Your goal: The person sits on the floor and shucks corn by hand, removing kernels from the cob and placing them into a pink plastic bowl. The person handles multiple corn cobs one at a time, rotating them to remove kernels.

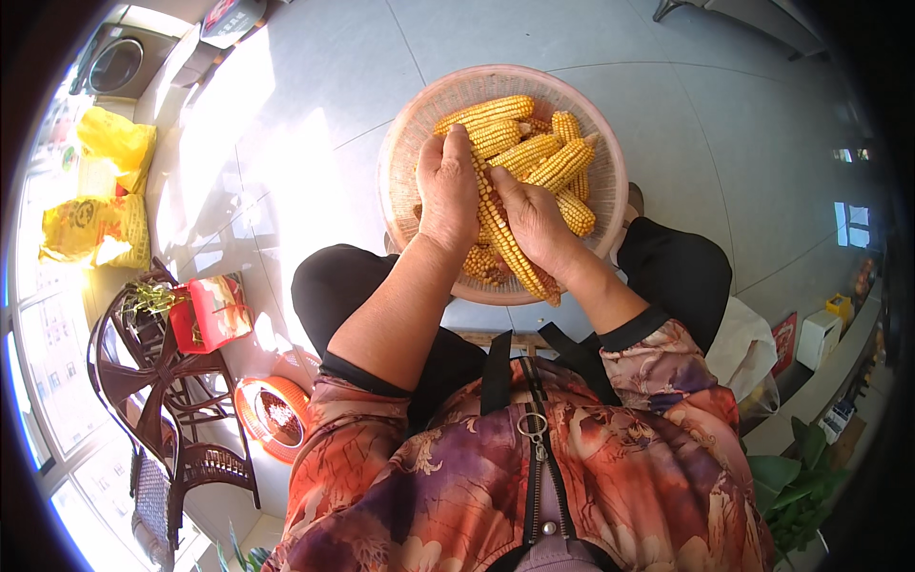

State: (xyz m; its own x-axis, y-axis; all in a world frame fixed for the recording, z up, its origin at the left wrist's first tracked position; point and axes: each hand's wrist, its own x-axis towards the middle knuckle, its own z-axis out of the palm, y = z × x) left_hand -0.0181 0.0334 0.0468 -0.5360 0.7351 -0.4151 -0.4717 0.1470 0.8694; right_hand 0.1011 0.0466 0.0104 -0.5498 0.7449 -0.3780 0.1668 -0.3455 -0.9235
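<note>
Between my two hands is a long ear of dried yellow corn (505,232), tilted with its tip toward my lap. My left hand (449,187) grips its upper part, thumb pointing away from me along the kernels. From the other side my right hand (535,218) holds the ear, its thumb pressed on the rows. A darker strip without kernels shows beside that thumb. Beneath both hands stands a round pink plastic basket (400,143) between my knees. Several more corn ears (561,166) are piled in it, and loose kernels (480,266) lie near its close side.
On the left are a dark rattan chair (154,361), a red box (213,314), an orange basket (275,415) and yellow bags (100,229). A white plastic bag (743,350) and a leafy plant (793,465) stand at right. Grey floor tiles (679,143) surround the basket.
</note>
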